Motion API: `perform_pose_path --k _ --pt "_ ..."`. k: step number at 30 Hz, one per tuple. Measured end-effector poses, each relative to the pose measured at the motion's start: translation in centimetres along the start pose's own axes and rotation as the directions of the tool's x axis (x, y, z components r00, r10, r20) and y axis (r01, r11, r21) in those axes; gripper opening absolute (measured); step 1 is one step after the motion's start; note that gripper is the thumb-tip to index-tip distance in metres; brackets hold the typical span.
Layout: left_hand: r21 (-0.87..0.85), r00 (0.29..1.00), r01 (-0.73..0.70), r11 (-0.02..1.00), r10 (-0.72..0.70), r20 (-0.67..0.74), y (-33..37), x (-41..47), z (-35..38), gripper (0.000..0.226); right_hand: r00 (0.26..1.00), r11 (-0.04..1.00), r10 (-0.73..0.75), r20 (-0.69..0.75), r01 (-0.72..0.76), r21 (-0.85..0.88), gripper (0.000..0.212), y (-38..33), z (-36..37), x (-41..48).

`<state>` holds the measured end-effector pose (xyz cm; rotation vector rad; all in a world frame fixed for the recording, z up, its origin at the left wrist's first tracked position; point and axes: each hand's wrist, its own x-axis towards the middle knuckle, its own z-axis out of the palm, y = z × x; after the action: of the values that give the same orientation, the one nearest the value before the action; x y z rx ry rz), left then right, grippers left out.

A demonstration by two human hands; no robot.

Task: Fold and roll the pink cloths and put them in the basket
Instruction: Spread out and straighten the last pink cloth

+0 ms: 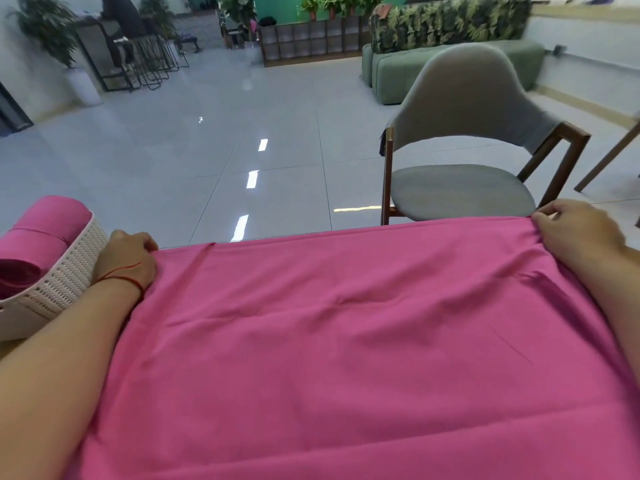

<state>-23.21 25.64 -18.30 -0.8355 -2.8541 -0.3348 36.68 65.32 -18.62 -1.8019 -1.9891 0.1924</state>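
Pink cloth [346, 341] lies spread across the desk [6, 348], covering nearly all of it, with soft ripples through the middle. My left hand [126, 261] has its fingers curled on the far left corner. My right hand [578, 233] pinches the far right corner, where the fabric puckers slightly.

- White woven basket [59, 282] sits touching my left wrist, with rolled pink cloths [45, 230] already inside it.
- Step, as I judge it: the first fold, far edge to near edge.
- Pull both corners evenly outward so the far hem runs straight (the ripples should flatten with that).
- Lift both hands together and lay hem on hem. A skewed fold would probably roll into a cone.
- Keep the left elbow off the basket.
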Motion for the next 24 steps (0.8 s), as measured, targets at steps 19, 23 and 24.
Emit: perform_pose_path --k 19,23,24 --pt "0.052 0.989 -0.086 0.995 0.079 0.127 3.0 -3.4 0.0 0.052 0.974 0.998 0.058 0.217 -0.058 -0.008 0.047 -1.3 -2.0 1.1" --pt "0.064 0.979 -0.094 0.994 0.08 0.186 2.3 -3.7 0.1 0.069 0.963 0.993 0.081 0.257 -0.102 0.067 0.077 -0.4 -2.9 0.9" --pt "0.081 0.974 -0.073 0.994 0.054 0.22 2.0 -3.6 0.1 0.075 0.967 0.991 0.083 0.242 -0.107 0.087 0.071 -0.3 -3.5 0.3"
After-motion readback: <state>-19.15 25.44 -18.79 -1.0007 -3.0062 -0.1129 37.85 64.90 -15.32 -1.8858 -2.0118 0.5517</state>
